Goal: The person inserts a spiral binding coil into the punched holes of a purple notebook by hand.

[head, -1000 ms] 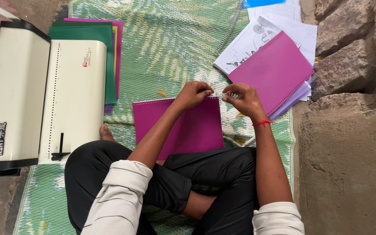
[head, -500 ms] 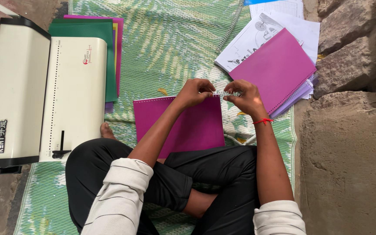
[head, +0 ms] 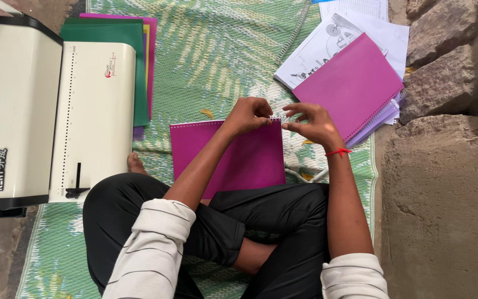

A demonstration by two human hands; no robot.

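Note:
A magenta-covered booklet (head: 233, 158) lies on the green woven mat in front of my crossed legs, its punched top edge facing away from me. My left hand (head: 248, 114) pinches that edge near the top right corner. My right hand (head: 310, 123), with a red thread on its wrist, holds the end of a thin white spiral coil (head: 279, 119) right next to it. The coil runs between the fingertips of both hands at the booklet's corner.
A cream binding machine (head: 51, 113) stands at the left, with green, yellow and magenta cover sheets (head: 139, 61) beside it. A stack of magenta-covered spiral booklets (head: 349, 86) and printed white pages (head: 327, 47) lies at the upper right. Rough stones (head: 449, 72) bound the right side.
Both hands stay at the booklet's top right corner; only the fingers shift slightly on the coil.

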